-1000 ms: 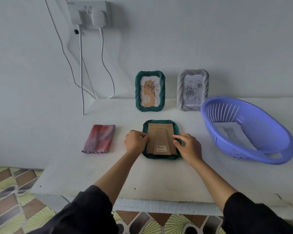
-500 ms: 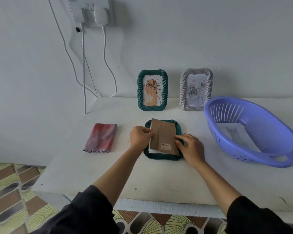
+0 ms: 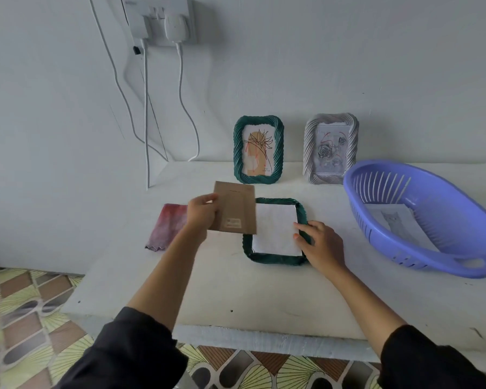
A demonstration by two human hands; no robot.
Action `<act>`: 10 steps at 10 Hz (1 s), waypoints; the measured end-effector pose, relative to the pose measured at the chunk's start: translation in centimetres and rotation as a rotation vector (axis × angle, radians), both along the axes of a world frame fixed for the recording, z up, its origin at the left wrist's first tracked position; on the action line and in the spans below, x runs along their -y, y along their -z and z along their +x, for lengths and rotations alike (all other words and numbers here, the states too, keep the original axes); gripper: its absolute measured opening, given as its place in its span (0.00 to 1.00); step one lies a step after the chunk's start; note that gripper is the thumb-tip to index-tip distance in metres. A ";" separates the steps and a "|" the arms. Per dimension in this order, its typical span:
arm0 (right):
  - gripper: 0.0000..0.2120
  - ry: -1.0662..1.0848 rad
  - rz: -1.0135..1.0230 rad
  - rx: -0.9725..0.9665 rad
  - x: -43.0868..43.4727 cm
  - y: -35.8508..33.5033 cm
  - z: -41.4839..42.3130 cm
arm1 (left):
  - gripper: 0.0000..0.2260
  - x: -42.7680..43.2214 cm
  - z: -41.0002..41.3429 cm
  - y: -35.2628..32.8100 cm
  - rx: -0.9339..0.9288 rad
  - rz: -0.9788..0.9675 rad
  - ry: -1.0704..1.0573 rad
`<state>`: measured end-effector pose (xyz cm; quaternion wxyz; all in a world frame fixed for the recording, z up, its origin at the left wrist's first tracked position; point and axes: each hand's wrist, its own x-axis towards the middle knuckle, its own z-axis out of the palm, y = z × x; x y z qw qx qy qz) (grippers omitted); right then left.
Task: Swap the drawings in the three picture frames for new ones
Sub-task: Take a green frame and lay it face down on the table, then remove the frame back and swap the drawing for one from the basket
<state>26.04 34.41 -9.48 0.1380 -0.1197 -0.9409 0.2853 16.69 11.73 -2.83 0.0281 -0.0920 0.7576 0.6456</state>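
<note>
A green frame (image 3: 275, 259) lies face down on the white table (image 3: 236, 290). Its cardboard backing (image 3: 236, 210) is off, gripped at its left edge by my left hand (image 3: 201, 214) and held above the table, left of the frame. The white back of a paper sheet (image 3: 275, 228) shows inside the frame. My right hand (image 3: 320, 245) rests on the frame's right rim, fingertips touching the paper's edge. A second green frame (image 3: 258, 150) and a grey frame (image 3: 331, 148) stand upright against the wall, each with a drawing in it.
A purple plastic basket (image 3: 460, 262) stands at the right with drawing sheets (image 3: 396, 220) inside. A folded red cloth (image 3: 166, 226) lies at the left, partly behind my left hand. Cables hang from a wall socket (image 3: 163, 21) down to the table's back left.
My left hand has lifted the cardboard backing out of the face-down frame and carried it up and to the left, which uncovers the white sheet. My right hand stays at the right rim.
</note>
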 end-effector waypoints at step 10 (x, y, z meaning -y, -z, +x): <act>0.15 -0.002 -0.008 0.001 0.1 0.1 0.2 | 0.14 -0.3 0.6 2.5 -0.175 -1.065 0.067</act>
